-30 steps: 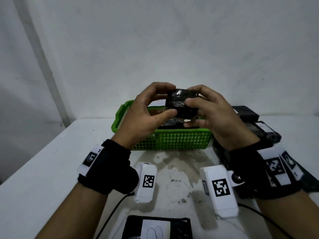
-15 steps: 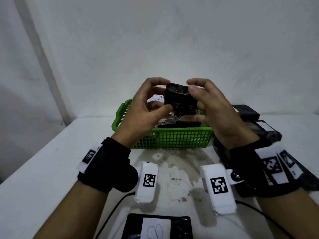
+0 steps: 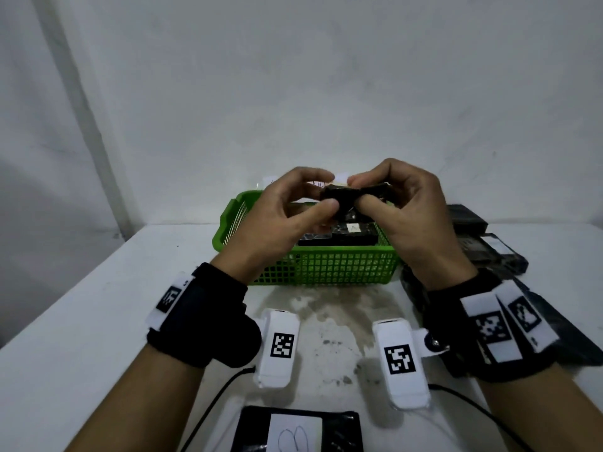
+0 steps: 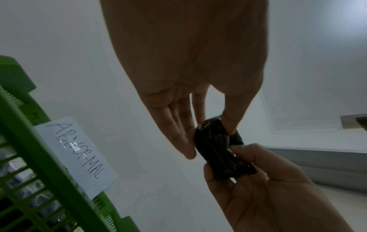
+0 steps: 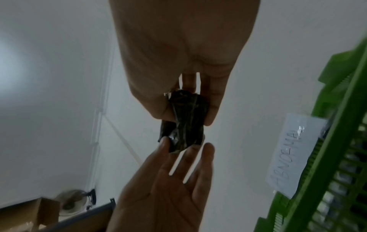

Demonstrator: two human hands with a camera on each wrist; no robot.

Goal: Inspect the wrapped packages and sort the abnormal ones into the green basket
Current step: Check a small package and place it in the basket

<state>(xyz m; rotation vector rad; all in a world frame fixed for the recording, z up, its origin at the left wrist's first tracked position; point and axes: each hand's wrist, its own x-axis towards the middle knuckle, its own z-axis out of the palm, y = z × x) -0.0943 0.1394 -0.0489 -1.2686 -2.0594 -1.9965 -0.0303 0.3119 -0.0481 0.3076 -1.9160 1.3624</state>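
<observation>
A small package wrapped in crinkled black film [image 3: 342, 196] is held in the air above the green basket [image 3: 326, 267]. My left hand [image 3: 327, 191] pinches its left end between thumb and fingers. My right hand [image 3: 360, 190] pinches the right end the same way. In the left wrist view the package [image 4: 218, 150] sits between my left fingertips and the right hand's curled fingers [image 4: 258, 158]. The right wrist view shows the package [image 5: 184, 122] with crumpled, uneven wrap. The basket carries a paper label reading ABNORMAL [image 4: 75, 153].
Black wrapped packages lie inside the basket [image 3: 339, 236]. More dark packages are stacked on the white table to the right [image 3: 489, 252]. Another package with a white label lies at the near edge [image 3: 297, 432]. A wall stands close behind the basket.
Both hands have turned the package between their fingertips, so it now shows a thin edge instead of its broad face. The hands stayed above the basket.
</observation>
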